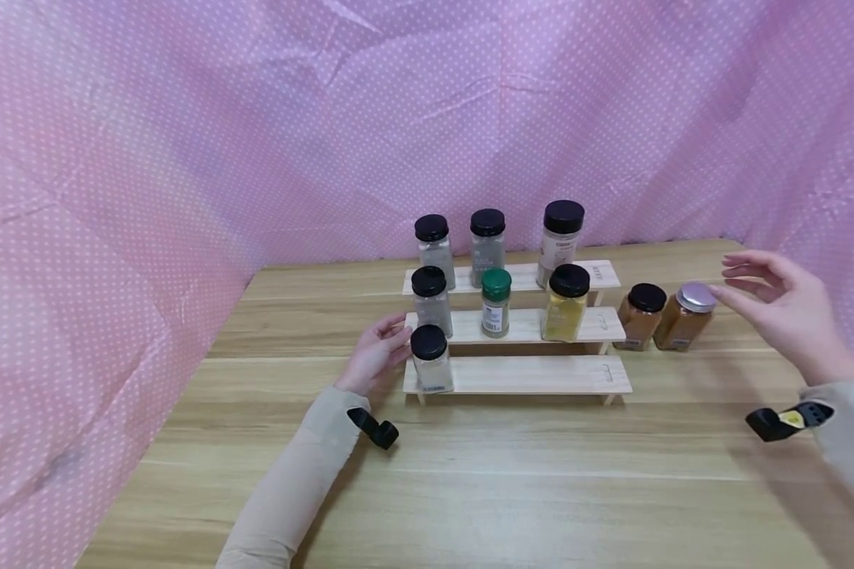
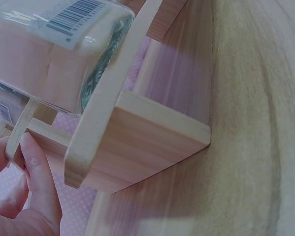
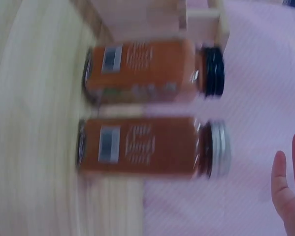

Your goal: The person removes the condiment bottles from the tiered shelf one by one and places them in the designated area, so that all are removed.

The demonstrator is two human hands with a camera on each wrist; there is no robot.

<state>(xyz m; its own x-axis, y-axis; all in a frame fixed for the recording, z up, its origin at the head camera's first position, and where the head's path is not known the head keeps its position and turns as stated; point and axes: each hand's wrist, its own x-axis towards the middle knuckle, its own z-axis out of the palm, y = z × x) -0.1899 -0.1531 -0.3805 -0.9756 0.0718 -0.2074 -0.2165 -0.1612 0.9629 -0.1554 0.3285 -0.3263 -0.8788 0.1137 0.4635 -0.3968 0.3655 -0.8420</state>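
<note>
My left hand (image 1: 375, 354) is at the left end of a three-step wooden spice rack (image 1: 519, 374); its thumb and a finger (image 2: 36, 167) pinch the end of the middle step. Beside that hand, a black-lidded glass jar (image 1: 432, 359) of pale powder stands on the bottom step. To the right of the rack my right hand (image 1: 790, 308) hovers with fingers loosely bent and nothing in them. Its fingertips are close by the silver lid of a jar of orange-brown powder (image 3: 142, 147). A similar jar with a black lid (image 3: 147, 71) stands between that one and the rack.
Three black-lidded jars, one a black pepper jar (image 1: 487, 249), stand on the top step. The middle step bears a black-lidded jar (image 1: 432, 304), a small green-capped jar (image 1: 496, 304) and a yellow-powder jar (image 1: 564, 304). A pink dotted cloth (image 1: 370, 142) hangs behind the wooden table (image 1: 512, 490).
</note>
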